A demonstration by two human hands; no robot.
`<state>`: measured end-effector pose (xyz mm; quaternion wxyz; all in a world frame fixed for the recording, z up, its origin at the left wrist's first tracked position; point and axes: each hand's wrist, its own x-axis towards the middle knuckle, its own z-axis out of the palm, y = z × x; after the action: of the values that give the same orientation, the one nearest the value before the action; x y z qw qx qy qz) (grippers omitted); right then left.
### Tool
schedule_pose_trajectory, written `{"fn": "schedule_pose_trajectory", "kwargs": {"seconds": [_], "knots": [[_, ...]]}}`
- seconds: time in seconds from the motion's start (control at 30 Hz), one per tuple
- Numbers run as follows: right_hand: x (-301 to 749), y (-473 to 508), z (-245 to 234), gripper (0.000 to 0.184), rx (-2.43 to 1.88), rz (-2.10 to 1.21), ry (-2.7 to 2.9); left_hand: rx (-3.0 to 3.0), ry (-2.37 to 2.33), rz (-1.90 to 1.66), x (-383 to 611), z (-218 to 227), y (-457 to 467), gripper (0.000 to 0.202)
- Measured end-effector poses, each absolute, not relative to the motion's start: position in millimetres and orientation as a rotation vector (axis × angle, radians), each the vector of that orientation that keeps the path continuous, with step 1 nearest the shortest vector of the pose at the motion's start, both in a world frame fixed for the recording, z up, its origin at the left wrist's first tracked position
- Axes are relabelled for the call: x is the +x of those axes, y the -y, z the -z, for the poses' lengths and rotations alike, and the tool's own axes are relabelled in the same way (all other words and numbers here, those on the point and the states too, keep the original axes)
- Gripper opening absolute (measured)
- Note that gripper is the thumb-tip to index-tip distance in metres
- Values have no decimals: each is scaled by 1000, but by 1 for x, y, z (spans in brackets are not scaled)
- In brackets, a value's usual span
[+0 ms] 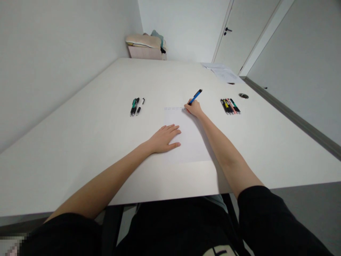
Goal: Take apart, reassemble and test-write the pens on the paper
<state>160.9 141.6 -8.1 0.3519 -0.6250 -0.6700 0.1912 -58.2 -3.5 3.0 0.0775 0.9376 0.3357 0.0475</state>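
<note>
A white sheet of paper (pixel 190 149) lies on the white table, with a short line of faint writing near its top. My right hand (pixel 195 107) grips a blue pen (pixel 196 95), its tip at the end of that line and its black top end tilted up and away. Flat on the left part of the sheet rests my left hand (pixel 166 138), fingers spread and holding nothing. The pen's tip is mostly hidden by my right fingers.
Several pens (pixel 135 106) lie in a group on the left. Another row of coloured pens (pixel 230 106) is on the right. Beyond it are a round metal fitting (pixel 243 96) and loose papers (pixel 225 73). A box with folded cloth (pixel 145 46) stands past the table's far edge.
</note>
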Motion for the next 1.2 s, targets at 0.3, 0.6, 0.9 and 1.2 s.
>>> {"fn": "schedule_pose_trajectory", "kwargs": {"seconds": [0.3,0.6,0.9,1.2], "knots": [[162,-141,8,10,-1630,-463,1696,2803,-1010,-130,-58,-5,4,59],[163,-144,10,10,-1642,-454,1702,2802,-1017,-121,-57,-5,4,59],[162,-143,8,7,-1665,-450,1710,2801,-1015,-124,-57,-4,3,59],[162,-144,7,6,-1676,-442,1693,2802,-1017,-126,-57,-5,4,59]]}}
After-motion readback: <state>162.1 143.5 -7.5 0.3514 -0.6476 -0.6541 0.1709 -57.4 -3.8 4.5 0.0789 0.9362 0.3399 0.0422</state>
